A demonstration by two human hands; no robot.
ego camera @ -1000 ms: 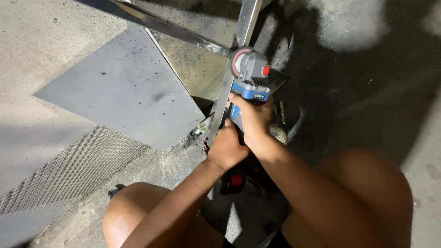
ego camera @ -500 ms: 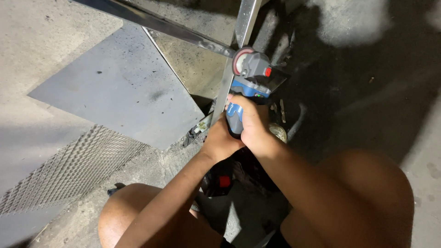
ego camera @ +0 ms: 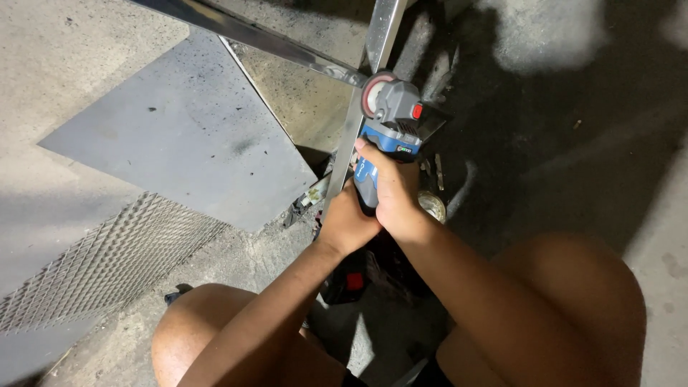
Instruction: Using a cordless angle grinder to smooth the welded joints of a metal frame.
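Both hands grip 1 blue-and-grey angle grinder (ego camera: 390,132) at upper centre of the frame. The right hand (ego camera: 398,201) is wrapped shut around the grinder body, thumb lying along the top; the left hand (ego camera: 349,222) is closed around the lower handle just beside it.

The grinder's disc (ego camera: 374,93) sits at the joint where 2 metal bars meet: a vertical bar (ego camera: 358,115) and a diagonal bar (ego camera: 265,39) running in from the upper left. No sparks show. The metal near the joint looks bright, but whether grinding is finished there cannot be told; judged from the disc's position, work on the joint appears to be in hand.

The surface is a rough concrete floor (ego camera: 64,64), dark-stained at right. A flat grey steel sheet (ego camera: 179,136) lies at centre left; expanded metal mesh (ego camera: 100,265) lies at lower left. The person's bare knees fill the lower frame. Lighting is dim.
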